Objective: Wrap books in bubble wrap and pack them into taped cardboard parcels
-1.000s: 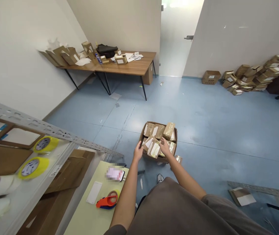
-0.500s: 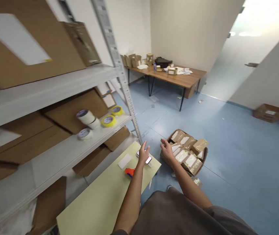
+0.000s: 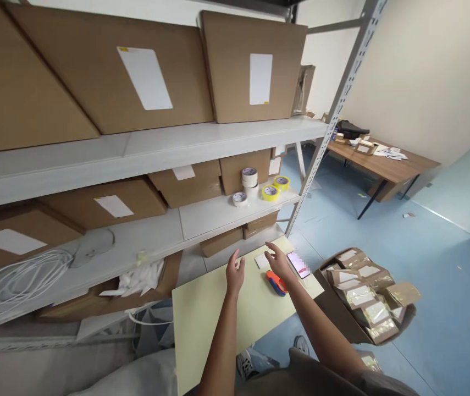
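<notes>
My left hand [image 3: 235, 272] hovers over the pale yellow tabletop [image 3: 202, 313], fingers apart and holding nothing. To its right my right hand [image 3: 278, 259] is also raised, empty, with its fingers spread. Just below the right hand an orange and blue tool [image 3: 276, 282], partly covered by my forearm, lies on the tabletop; its exact kind is unclear. A phone [image 3: 298, 264] with a lit screen rests at the right end. Beside the right fingertips is a white card or paper pad [image 3: 261, 260], partly hidden.
A grey metal shelf [image 3: 152, 148] holds cardboard boxes [image 3: 255, 77], tape rolls [image 3: 270, 193] and a coil of white cable [image 3: 24, 278]. Right of the small table, a large carton [image 3: 337, 311] full of small packed boxes stands on the floor. A brown desk [image 3: 399, 162] is farther back.
My view has swung left, bringing more of the shelf into sight. Both hands are now over the tabletop; before, the right one was near the carton of boxes. Both stay empty.
</notes>
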Available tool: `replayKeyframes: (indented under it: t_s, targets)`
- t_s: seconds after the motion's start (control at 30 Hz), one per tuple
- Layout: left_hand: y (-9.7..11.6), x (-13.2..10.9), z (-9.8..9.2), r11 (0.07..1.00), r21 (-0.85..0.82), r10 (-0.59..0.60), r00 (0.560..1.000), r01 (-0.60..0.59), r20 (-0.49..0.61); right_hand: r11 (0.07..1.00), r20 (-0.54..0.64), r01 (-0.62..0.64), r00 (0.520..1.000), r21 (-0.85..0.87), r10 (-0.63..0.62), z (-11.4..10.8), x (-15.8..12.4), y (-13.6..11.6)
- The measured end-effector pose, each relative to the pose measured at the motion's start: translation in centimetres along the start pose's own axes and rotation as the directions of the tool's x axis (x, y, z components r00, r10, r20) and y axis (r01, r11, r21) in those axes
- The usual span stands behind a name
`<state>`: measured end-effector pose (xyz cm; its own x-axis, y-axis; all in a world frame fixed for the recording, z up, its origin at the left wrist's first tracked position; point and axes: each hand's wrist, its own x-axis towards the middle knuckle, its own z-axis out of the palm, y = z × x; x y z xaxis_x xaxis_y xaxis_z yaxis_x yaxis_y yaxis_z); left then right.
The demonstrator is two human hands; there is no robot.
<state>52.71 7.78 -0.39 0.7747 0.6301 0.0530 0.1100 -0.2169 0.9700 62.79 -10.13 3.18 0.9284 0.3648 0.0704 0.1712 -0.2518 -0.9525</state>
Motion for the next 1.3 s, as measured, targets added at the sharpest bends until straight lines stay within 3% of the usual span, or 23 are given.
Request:
replayKeyframes:
  t_s: [0.1,0.23,0.37,0.5,0.63,0.77,0.93,1.03,1.13,1.23,1.3]
  targets:
    - [-0.9,-0.6,-2.7,1.0,-0.012,-0.006,1.0,0.006,-0.028,0.999,0.038,-0.005,0.999,-0.034,0.006,2.1,-0.7,-0.9]
    - [-1.5,-2.1,-3.3,1.0,0.004,0.008,1.0,-0.008,-0.018,0.994,0.082,0.012,0.997,-0.105,-0.003,2.1,-1.7,0.0]
    - [-2.5,-4.4,-1.2,0.999,0.022,-0.025,0.999,0.024,0.03,0.982,0.094,-0.011,0.995,-0.189,0.029,0.1,-2.7,2.7]
    - [-3.9,-7.0,1.7,0.992,0.074,-0.108,0.993,0.103,0.056,0.953,0.078,-0.047,0.994,-0.301,0.074,-2.6,-3.8,7.2]
    - [-5.8,-10.3,4.3,0.975,0.129,-0.184,0.982,0.179,0.03,0.871,0.071,-0.17,0.971,-0.46,0.228,-4.5,-4.6,12.5]
    - [-8.1,-14.4,5.9,0.955,0.159,-0.251,0.968,0.248,-0.001,0.739,0.139,-0.228,0.906,-0.634,0.399,-3.6,-5.0,16.9]
    - [-10.2,-18.0,7.1,0.918,0.175,-0.361,0.933,0.356,-0.005,0.618,0.264,-0.147,0.811,-0.772,0.523,-0.8,-6.4,20.1]
    - [-10.4,-18.8,7.9,0.902,0.16,-0.409,0.912,0.401,0.018,0.572,0.262,-0.098,0.817,-0.815,0.513,-0.2,-6.8,21.0]
    - [-9.8,-19.0,8.8,0.901,0.134,-0.42,0.907,0.413,0.032,0.527,0.264,-0.114,0.765,-0.842,0.587,-0.6,-5.7,20.8]
    - [-8.8,-18.6,9.1,0.909,0.103,-0.41,0.911,0.404,0.04,0.522,0.322,-0.078,0.706,-0.85,0.631,-1.5,-3.7,19.2]
    - [-7.8,-17.9,8.7,0.918,0.083,-0.392,0.919,0.388,0.041,0.536,0.346,-0.044,0.718,-0.843,0.604,-2.4,-2.7,17.3]
